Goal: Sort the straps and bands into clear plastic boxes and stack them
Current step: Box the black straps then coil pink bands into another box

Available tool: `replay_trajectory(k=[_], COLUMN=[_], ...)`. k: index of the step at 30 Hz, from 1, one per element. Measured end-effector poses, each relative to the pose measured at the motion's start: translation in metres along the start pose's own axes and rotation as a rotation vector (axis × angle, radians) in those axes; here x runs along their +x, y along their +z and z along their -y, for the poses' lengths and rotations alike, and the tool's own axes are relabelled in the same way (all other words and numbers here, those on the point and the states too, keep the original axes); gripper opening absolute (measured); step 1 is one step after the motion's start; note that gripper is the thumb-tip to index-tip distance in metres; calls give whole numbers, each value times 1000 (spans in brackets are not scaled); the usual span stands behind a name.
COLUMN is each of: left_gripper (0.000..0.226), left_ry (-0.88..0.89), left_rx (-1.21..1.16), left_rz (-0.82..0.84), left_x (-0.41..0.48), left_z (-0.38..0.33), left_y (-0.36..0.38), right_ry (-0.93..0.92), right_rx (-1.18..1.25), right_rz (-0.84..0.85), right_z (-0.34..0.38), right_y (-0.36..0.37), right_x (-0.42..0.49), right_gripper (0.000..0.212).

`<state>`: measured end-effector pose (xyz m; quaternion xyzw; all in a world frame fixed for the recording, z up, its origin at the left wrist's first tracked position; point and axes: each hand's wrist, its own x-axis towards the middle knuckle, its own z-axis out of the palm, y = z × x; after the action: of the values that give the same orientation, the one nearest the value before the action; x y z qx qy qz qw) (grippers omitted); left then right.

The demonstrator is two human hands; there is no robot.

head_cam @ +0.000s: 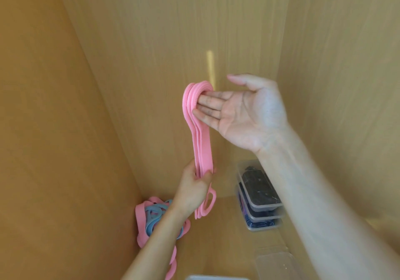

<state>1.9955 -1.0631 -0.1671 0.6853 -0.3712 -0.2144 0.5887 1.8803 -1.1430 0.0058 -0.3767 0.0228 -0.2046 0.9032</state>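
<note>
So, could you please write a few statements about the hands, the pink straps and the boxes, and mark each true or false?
1. The left hand grips the pink straps near their lower end. True.
2. The right hand is a closed fist. False: its straight fingers pass through the loop at the top.
3. The stacked clear boxes are empty. False: they hold dark items.
4. A pile of pink and blue bands lies in the corner. True.

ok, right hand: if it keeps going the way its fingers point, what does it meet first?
The right hand already has its fingertips inside the looped pink bands. Beyond them, probably the wooden wall; depth unclear.
</note>
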Motion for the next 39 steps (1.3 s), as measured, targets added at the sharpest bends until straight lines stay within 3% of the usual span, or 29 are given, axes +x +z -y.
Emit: replay_trajectory(k=[10, 16, 18, 22, 27, 33, 39], left_gripper=[25, 18, 17, 27, 47, 48, 38], left_ry=[-70, -79, -90, -89, 6, 19, -129], left_rx=[-311, -264, -303, -280, -227, -333, -705], left_rz=[74, -91, -167, -204, -142, -94, -78], left_x=[-2, 7, 11, 20, 29, 27, 16], left_z=[-7, -10, -18, -32, -49, -57, -53], left_y=[-6, -24, -30, -47, -50, -28, -4], right_ry=[-31, -61, -57, -29, 67, 130, 147], right_rx=[33, 72, 43, 38, 100, 83, 112], right_rz=[-21, -76, -153, -417, -649, -709, -679], right_z=[5, 1, -10, -51, -117, -165, -179], right_y=[-2, -28, -45, -87, -130, -154, -159], right_x=[-3, -27, -41, -65, -57, -43, -46], right_gripper=[59, 59, 55, 28, 23, 26, 23])
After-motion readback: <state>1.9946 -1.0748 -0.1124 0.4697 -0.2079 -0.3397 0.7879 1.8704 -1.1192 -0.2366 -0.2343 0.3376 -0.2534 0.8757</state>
